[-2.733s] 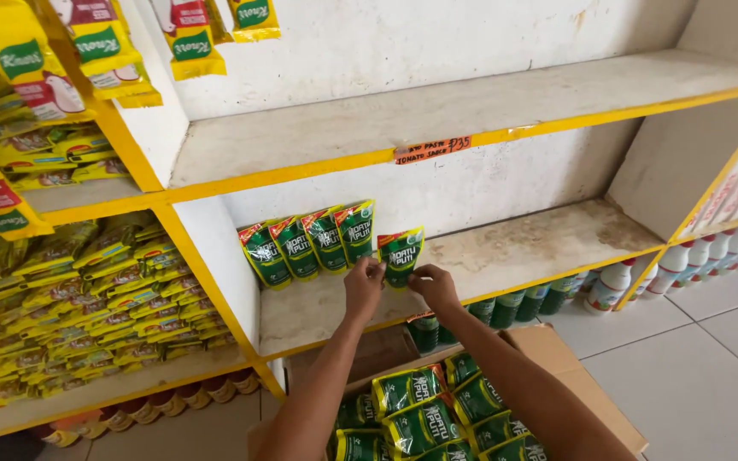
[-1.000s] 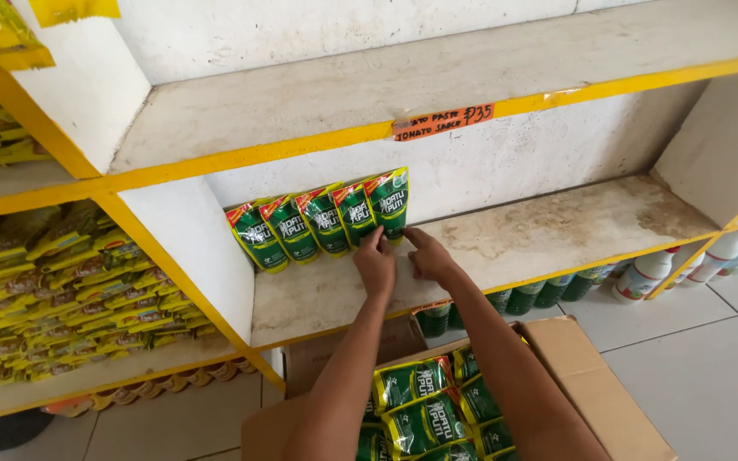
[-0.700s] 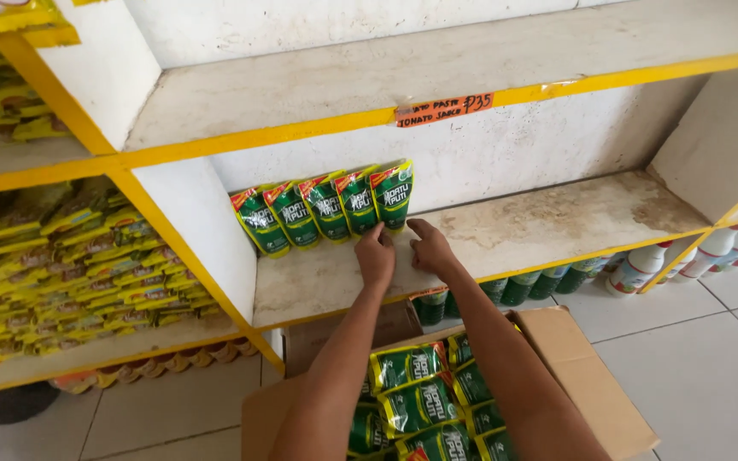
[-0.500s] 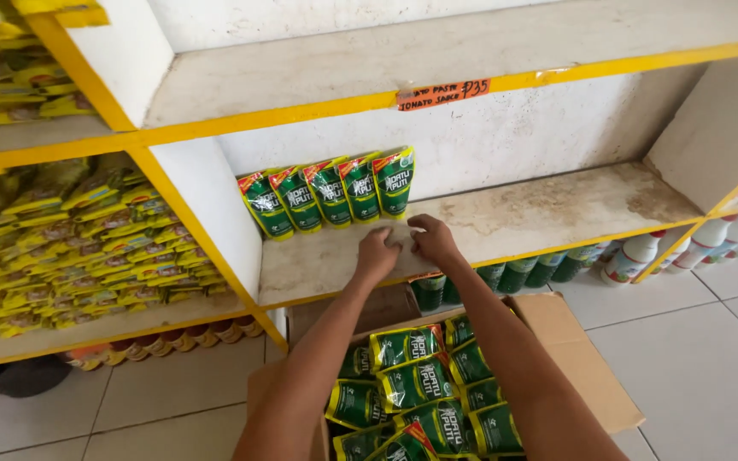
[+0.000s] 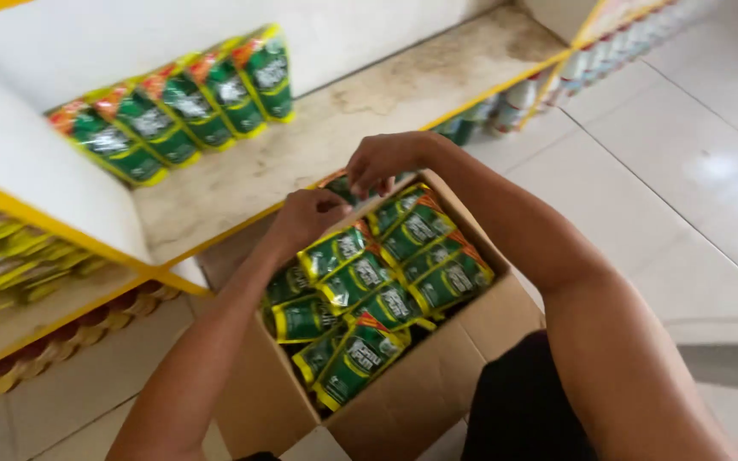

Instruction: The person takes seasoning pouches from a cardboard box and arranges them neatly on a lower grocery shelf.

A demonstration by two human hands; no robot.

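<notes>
Gripping one pouch (image 5: 341,183) between both hands (image 5: 305,220) (image 5: 383,160) above our box (image 5: 424,393), we have five pouches (image 5: 177,102) shelved, many left.

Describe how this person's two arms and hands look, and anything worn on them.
Both arms are bare from hand to past the elbow: no sleeves, gloves, watch or rings show on the left hand or right hand. A dark garment shows at the lower edge, below the right arm.

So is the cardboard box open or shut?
Open: the box has its top uncovered, green pouches showing inside, both hands at its far edge.
</notes>
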